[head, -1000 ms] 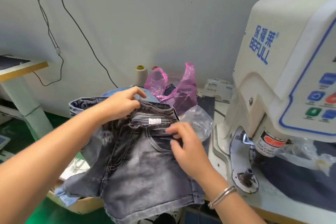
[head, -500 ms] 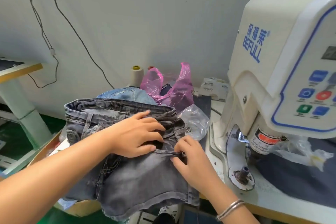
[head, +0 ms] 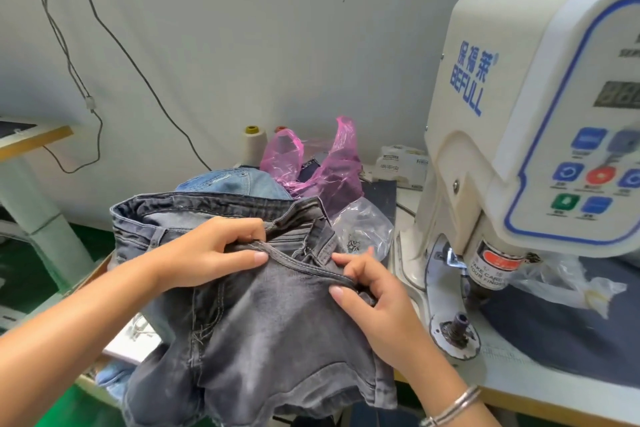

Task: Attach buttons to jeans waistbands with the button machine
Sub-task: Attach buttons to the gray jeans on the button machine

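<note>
Left hand (head: 211, 253) shifted left, right hand (head: 372, 291) pinching grey jeans (head: 277, 333) waistband (faded denim)

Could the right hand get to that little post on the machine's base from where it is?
Probably yes: the right hand pinches the grey jeans beside the post, with only bare machine base between.

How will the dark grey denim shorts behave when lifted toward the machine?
Probably floppy: the dark grey denim shorts sag and crease below the left hand and right hand. The seamed waistband looks firmer, likely holding shape. Unlikely to slip, since both hands pinch the edge.
</note>
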Tool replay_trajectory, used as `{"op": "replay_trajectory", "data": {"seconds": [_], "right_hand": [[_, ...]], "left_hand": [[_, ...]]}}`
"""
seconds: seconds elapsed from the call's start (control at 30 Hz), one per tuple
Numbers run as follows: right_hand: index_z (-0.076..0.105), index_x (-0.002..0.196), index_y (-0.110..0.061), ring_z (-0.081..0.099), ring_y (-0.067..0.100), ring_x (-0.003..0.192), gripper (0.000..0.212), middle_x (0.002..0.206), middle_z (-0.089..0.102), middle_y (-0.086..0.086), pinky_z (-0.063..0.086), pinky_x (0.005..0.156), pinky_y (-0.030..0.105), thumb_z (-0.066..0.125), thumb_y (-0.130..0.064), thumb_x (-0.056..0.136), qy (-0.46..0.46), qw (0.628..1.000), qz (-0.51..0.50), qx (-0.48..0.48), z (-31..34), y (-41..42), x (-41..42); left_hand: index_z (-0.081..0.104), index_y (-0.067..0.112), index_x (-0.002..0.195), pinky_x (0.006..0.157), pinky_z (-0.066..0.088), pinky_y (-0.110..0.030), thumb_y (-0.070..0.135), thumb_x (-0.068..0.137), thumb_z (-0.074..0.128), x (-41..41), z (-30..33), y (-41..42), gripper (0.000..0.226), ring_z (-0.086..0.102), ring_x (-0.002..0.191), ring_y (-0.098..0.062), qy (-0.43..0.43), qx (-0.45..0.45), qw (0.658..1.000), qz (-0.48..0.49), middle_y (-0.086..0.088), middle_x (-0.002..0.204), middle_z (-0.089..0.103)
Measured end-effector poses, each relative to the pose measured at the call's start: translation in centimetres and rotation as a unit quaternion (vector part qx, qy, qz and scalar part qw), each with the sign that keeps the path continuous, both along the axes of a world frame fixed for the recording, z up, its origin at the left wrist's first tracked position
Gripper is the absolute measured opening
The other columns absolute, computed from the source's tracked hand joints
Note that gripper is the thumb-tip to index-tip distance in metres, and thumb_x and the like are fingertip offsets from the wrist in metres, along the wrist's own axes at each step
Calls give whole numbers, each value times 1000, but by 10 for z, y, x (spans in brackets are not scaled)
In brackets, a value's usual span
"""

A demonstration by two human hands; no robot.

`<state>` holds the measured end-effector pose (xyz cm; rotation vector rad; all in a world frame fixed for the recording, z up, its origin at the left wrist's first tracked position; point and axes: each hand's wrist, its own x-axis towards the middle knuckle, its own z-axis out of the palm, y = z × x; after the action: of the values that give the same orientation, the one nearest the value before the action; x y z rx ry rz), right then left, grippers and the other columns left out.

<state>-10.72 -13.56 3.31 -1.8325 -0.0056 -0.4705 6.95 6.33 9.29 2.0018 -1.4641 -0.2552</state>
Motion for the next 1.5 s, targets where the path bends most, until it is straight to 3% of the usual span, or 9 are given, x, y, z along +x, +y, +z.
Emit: {"op": "replay_trajectory", "data": {"seconds": [0.07, 0.17, 0.3, 0.4, 0.6, 0.7, 0.83, 1.1, 1.5], "right_hand": [[49, 75, -26, 56, -16, 89, 16, 88, 66, -14, 35, 92, 9, 63, -25, 83, -17, 1000, -20, -15, 2, 3, 2], [53, 81, -25, 47, 3, 65, 14, 69, 53, -13, 38, 66, 19, 64, -21, 88, -25, 991, -82, -102, 6, 11, 14], [47, 132, -28, 36, 8, 130, 43, 133, 48, -13, 20, 117, 39, 59, -30, 91, -40, 969, -85, -228, 16, 30, 36], [17, 149, -38, 6, 19, 147, 67, 158, 9, -11, 0, 114, 52, 52, -35, 92, -54, 943, -86, -317, 21, 42, 63], [10, 154, -29, -8, 21, 148, 57, 162, -6, -5, -9, 115, 59, 33, -35, 102, 120, 878, -26, -463, -15, 38, 104], [32, 148, -28, 9, 12, 147, 51, 160, 16, -4, -5, 118, 44, 35, -43, 99, 64, 947, -9, -314, -22, 27, 98], [64, 113, -13, 52, 15, 108, 30, 112, 56, -1, 42, 97, 33, 41, -22, 96, 14, 959, -239, -153, -19, -15, 87], [65, 105, -7, 63, 32, 104, 25, 109, 67, 14, 50, 82, 35, 44, -3, 92, 290, 844, -230, -388, -28, -46, 101], [62, 109, -11, 63, 30, 106, 26, 112, 66, 10, 49, 82, 35, 41, -4, 95, 275, 802, -232, -477, -34, -49, 105]], "left_hand": [[50, 26, 72, 57, 32, -20, 50, 84, 55, -3, 0, 1, 27, 40, 61, -5, 22, -13, 1000, 12, 5, 65, 46], [51, 15, 71, 55, 31, -18, 50, 80, 53, -6, 2, -2, 36, 39, 57, -3, -22, -62, 995, 74, 4, 62, 45], [48, 13, 67, 55, 31, -15, 28, 77, 58, 7, 25, -11, 21, 36, 54, -3, -119, -219, 940, 234, -2, 57, 43], [51, 14, 76, 60, 35, -11, 21, 79, 59, 35, 45, -19, 11, 44, 58, -1, -183, -293, 871, 349, -3, 62, 48], [57, 19, 115, 89, 42, -44, 19, 86, 57, 75, -14, -27, 29, 57, 107, -33, -266, 136, 856, 422, -12, 109, 56], [63, 19, 114, 92, 33, -44, 20, 87, 60, 72, -42, -27, 28, 51, 106, -31, -323, 145, 841, 409, -9, 109, 55], [69, 21, 112, 99, 22, -46, 4, 71, 61, 59, -24, -28, 45, 37, 117, -31, -288, 27, 862, 417, -12, 122, 50], [68, 22, 98, 80, 45, -39, 16, 78, 43, -38, -33, -114, 33, 57, 97, -26, -257, 8, 956, 139, 1, 101, 64], [57, 17, 71, 63, 38, -34, 6, 58, 65, -29, -96, -128, 18, 52, 66, -25, -373, 44, 908, 183, -1, 71, 54]]}}
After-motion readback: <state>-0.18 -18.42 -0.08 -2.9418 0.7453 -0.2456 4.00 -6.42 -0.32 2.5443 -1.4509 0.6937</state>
